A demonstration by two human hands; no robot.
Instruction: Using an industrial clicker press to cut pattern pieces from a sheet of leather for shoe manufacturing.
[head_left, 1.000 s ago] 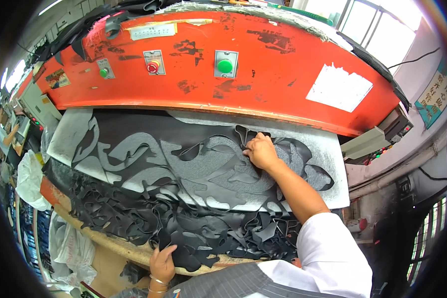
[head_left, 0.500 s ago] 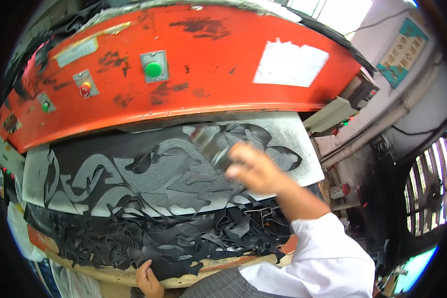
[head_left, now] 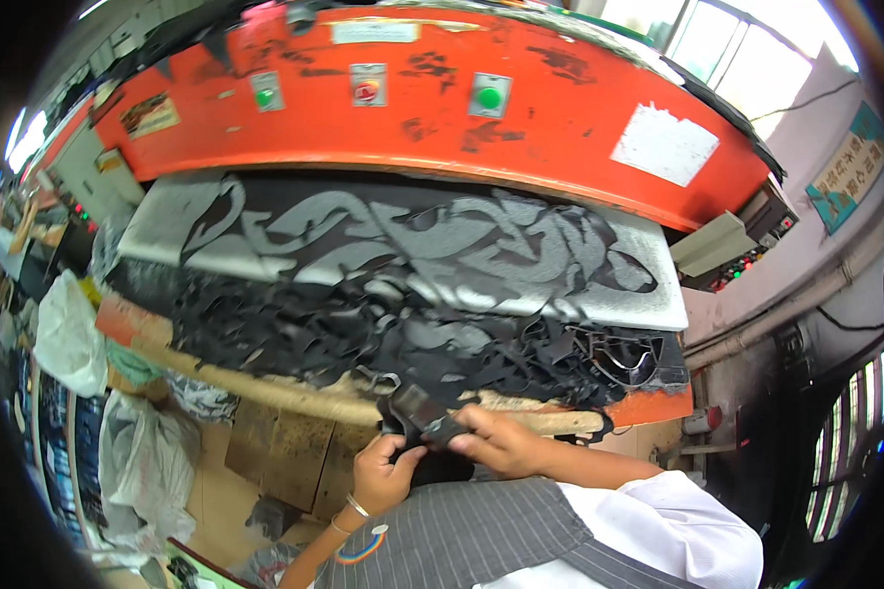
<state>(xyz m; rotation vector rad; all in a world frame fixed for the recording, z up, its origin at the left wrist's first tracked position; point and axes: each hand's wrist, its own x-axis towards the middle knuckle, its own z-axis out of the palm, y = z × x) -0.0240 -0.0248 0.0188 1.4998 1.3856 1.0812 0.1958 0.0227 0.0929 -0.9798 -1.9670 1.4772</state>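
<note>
Both hands meet close to my body, at the near edge of the press table. My right hand (head_left: 506, 440) is closed on a dark block-like piece (head_left: 417, 404), whose exact kind I cannot make out. Black cut material shows at my left hand (head_left: 383, 473), whose fingers are pinched on it beside that piece. Beyond them a heap of black scraps (head_left: 265, 319) runs along the table front. A black sheet (head_left: 304, 187) with curved cut-outs lies on the pale cutting board (head_left: 648, 304). A shiny curved metal frame (head_left: 624, 360) rests on the scraps at right.
The red press beam (head_left: 363, 133) spans the back, with a green button (head_left: 489, 96) and a red button (head_left: 366, 91). A wooden edge (head_left: 295, 396) borders the table. White plastic bags (head_left: 147, 461) stand at left; a control box (head_left: 722, 245) sits at right.
My right hand has come back from over the board toward my body with the dark piece. My left hand has moved off the table edge to meet it. The view has shifted left.
</note>
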